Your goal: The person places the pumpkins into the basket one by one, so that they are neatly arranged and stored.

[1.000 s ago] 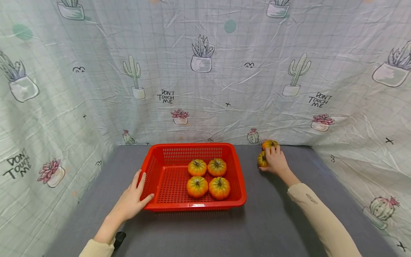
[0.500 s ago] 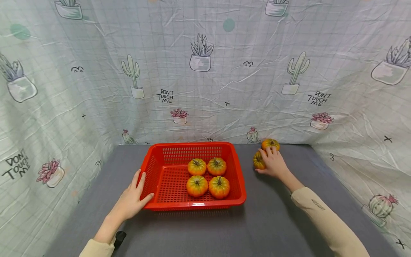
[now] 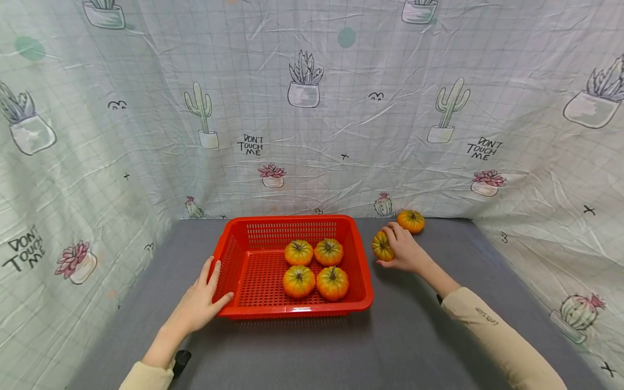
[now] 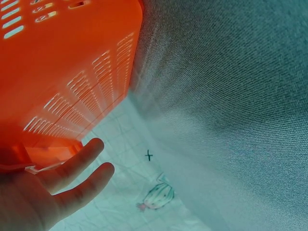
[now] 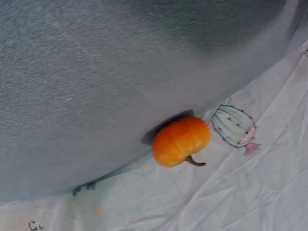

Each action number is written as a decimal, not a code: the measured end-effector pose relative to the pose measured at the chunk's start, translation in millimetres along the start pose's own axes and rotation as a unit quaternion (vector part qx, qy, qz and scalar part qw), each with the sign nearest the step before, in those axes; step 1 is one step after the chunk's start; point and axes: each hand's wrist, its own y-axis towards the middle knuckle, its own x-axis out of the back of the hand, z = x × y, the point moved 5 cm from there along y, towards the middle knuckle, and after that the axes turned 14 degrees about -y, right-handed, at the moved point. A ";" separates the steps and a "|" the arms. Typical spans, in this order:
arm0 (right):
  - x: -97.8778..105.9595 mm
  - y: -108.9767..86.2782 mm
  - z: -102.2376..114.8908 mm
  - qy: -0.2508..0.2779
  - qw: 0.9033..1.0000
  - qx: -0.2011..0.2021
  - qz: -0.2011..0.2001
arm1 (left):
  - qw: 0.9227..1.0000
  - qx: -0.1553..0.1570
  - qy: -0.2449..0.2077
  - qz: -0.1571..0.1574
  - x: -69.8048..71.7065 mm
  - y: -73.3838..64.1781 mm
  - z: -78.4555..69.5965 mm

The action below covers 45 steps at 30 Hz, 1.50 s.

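My right hand (image 3: 403,248) grips a small orange-and-green pumpkin (image 3: 381,246) by its right side, just right of the red plastic basket (image 3: 292,310). Behind that hand a second pumpkin (image 3: 411,221) sits at the table's back edge, also seen as an orange pumpkin (image 5: 180,141) with a brown stem in the right wrist view. My left hand (image 3: 199,303) rests on the basket's left rim with fingers spread. In the left wrist view two straight fingers (image 4: 86,185) extend beside the basket wall (image 4: 62,82). The held pumpkin is out of the right wrist view.
Inside the basket, several pumpkins (image 3: 299,282) sit grouped on the right side of its floor. The grey table (image 3: 302,357) is bounded at the back and sides by a cloth (image 3: 351,179) printed with cacti. Black bands show near both sleeve cuffs.
The right hand has moved left with its pumpkin, away from the pumpkin at the back edge and closer to the basket. The left hand and the basket stay in place.
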 end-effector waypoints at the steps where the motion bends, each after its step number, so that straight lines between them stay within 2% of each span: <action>1: 1.0 0.9 1.8 -0.001 1.000 0.004 0.002 | 1.000 0.000 0.000 0.000 -0.1 0.0 0.0; 5: 6.1 3.7 8.3 -0.011 1.000 0.021 -0.003 | 1.000 -0.002 -0.001 0.000 -0.3 -0.2 -0.5; 11: 15.5 8.8 12.9 -0.037 0.997 0.042 -0.046 | 1.000 -0.002 0.000 -0.001 -0.4 -0.2 -1.3; 15: 22.1 14.3 15.5 -0.038 0.996 0.053 -0.059 | 1.000 0.000 0.000 -0.002 0.0 -0.3 -1.6; 22: 33.5 23.3 19.0 -0.059 0.995 0.058 -0.063 | 1.000 -0.003 0.003 -0.006 0.1 -0.4 -1.7; 28: 41.9 29.8 19.0 -0.056 0.995 0.056 -0.061 | 1.000 -0.004 0.001 -0.007 -1.2 -0.5 -1.4; 35: 49.0 37.4 23.4 -0.051 0.993 0.066 -0.078 | 1.000 -0.004 0.002 -0.008 -1.5 -0.5 -0.6; 45: 53.9 53.2 38.3 -0.024 0.996 0.059 -0.054 | 1.000 -0.011 0.004 -0.010 -0.8 -0.3 -0.4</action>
